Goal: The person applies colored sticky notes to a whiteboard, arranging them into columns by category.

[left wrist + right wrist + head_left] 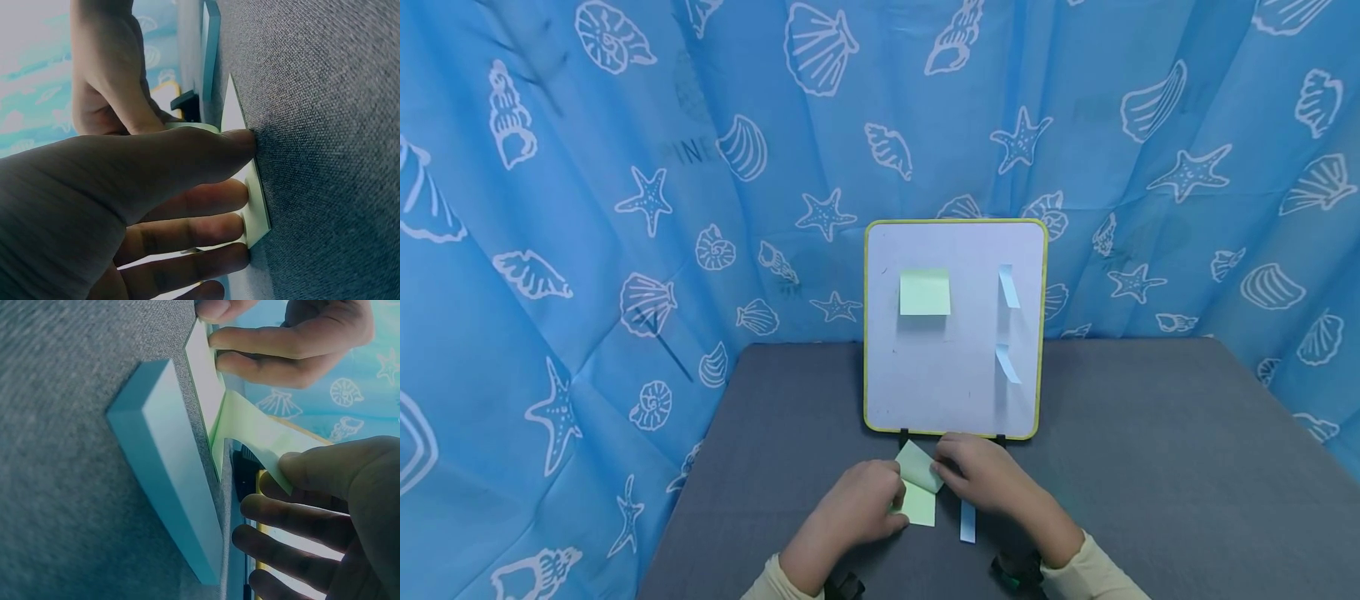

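A pad of pale green sticky notes [921, 507] lies on the grey table in front of the whiteboard. My left hand [867, 500] grips the pad at its left side, its thumb pressed at the edge close to the tabletop. With thumb and index finger my right hand [988, 471] pinches the top green sheet [242, 422], which curls up off the pad while one end stays against it. The other right fingers are spread apart in the right wrist view. Just beside the green pad lies a narrow pad of blue sticky notes [165, 469].
Behind the hands stands a yellow-framed whiteboard [951, 379] on black feet. It bears a green note [925, 293] at upper left and two narrow blue notes [1009, 287] along the right. A blue shell-print curtain [820, 167] hangs behind the table [1135, 467].
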The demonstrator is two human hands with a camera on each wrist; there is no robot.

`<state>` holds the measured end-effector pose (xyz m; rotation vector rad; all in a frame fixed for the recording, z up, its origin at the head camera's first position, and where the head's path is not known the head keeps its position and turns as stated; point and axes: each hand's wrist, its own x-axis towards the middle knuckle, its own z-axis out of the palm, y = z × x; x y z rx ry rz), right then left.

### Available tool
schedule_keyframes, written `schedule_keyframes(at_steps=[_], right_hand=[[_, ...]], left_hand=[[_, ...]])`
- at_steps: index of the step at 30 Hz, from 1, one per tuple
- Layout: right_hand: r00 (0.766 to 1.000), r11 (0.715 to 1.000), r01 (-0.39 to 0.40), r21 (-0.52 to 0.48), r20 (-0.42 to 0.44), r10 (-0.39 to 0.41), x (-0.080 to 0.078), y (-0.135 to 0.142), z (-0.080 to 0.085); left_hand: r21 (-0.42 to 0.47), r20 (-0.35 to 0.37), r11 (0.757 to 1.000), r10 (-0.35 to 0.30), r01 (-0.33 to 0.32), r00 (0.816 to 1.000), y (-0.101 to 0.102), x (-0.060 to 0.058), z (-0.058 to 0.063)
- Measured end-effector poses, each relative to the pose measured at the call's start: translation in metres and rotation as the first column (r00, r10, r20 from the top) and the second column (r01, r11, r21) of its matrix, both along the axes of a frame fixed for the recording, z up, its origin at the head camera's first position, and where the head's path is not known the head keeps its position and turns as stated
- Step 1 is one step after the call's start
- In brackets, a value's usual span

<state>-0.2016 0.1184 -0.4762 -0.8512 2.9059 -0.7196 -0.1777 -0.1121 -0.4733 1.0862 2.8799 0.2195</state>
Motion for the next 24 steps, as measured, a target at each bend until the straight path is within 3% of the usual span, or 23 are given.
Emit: schedule_keyframes(at_steps=[24], right_hand=[[1.000,1.000,0.026,0.001,0.012,-0.026,-0.0021,0.0040,0.0008]], left_hand=[[-0.006,-0.033,1.000,-0.003,0.003,0.999,-0.0005,0.0014,-0.0006]])
